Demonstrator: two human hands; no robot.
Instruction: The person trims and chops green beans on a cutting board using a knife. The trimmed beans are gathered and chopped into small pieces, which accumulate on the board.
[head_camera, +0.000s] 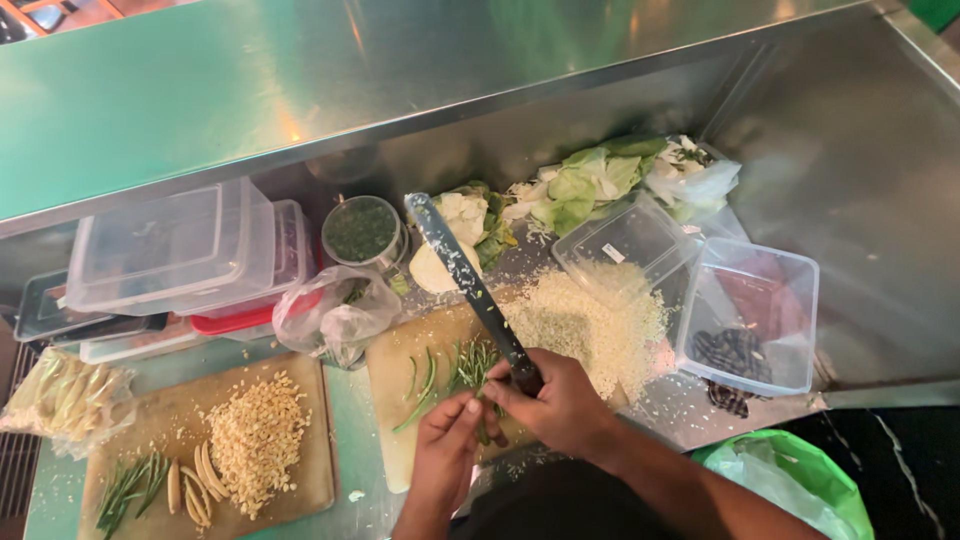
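A steel surface carries two cutting boards, near its front edge. On the right-hand cutting board the right hand grips a long knife by the handle — fingers clenched round it — blade pointing toward the back edge. The left hand pinches green stems beside a chopped white heap.

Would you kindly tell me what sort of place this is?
Probably a commercial kitchen prep station: a stainless steel counter, wooden chopping boards with chopped vegetables, and stacked plastic containers.
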